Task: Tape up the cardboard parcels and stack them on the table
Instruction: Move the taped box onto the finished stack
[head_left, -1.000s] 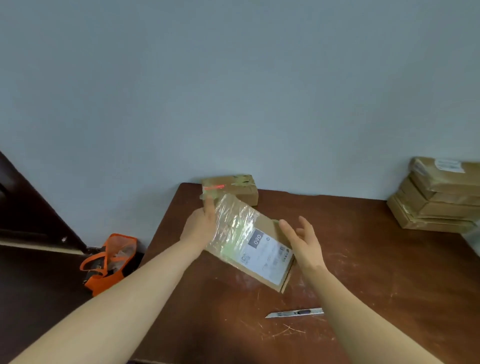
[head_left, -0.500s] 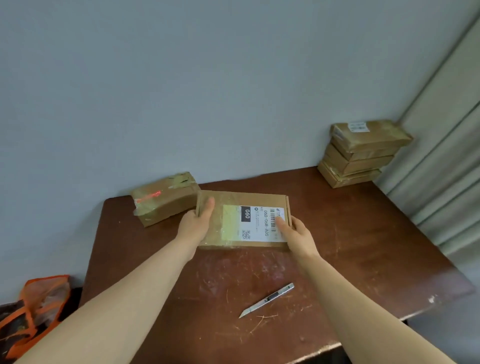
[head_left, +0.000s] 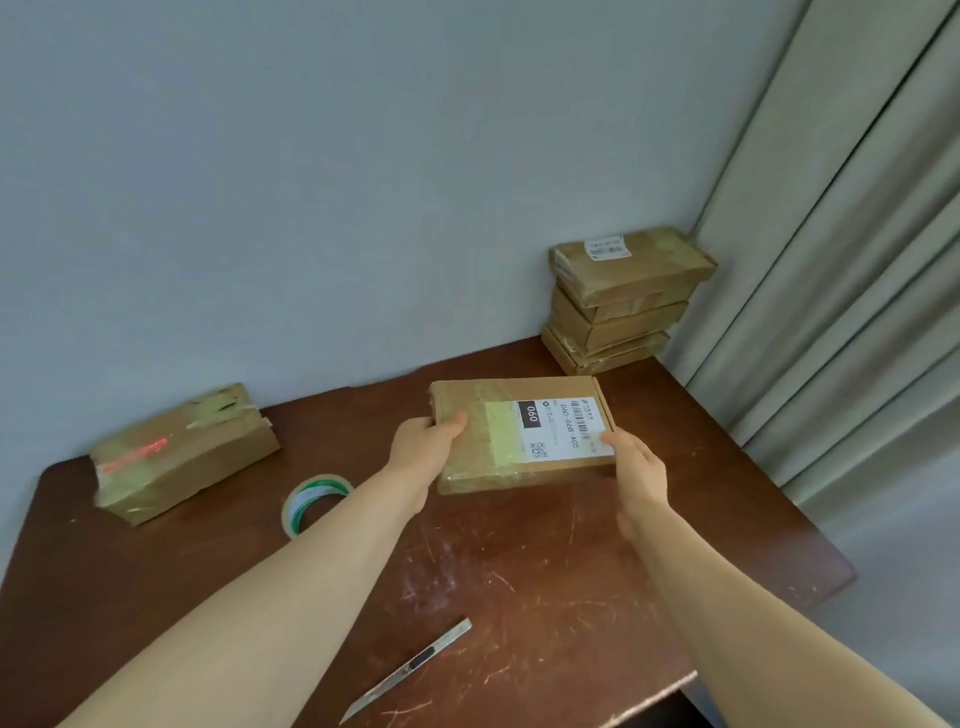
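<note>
The parcel (head_left: 488, 441) is a flat, rectangular cardboard box held over the middle of the counter (head_left: 519, 571); whether its underside rests on the surface or hangs just above it cannot be determined. The left hand (head_left: 426, 441) grasps the left short end, thumb on the top face and the remaining fingers hidden beneath. The right hand (head_left: 636, 467) grasps the near right corner, thumb on the edge of the label (head_left: 563, 428). Orientation: the long axis runs left to right, roughly parallel to the wall (head_left: 363, 182), with the right end turned slightly away. The labelled face points up, and the label occupies the right half. A glossy tape strip (head_left: 498, 436) crosses the middle. Handling assessment: the box appears stiff and light. The taped zones are likely slippery, so grip on bare cardboard at the two short ends, with support under the base. The stack (head_left: 623, 296) of finished parcels stands at the far right corner against the wall, beside the curtain (head_left: 831, 260). A second parcel (head_left: 182, 452) lies at the far left. A roll of tape (head_left: 311, 501) sits near the left forearm, and a knife (head_left: 410, 667) lies at the near edge.
</note>
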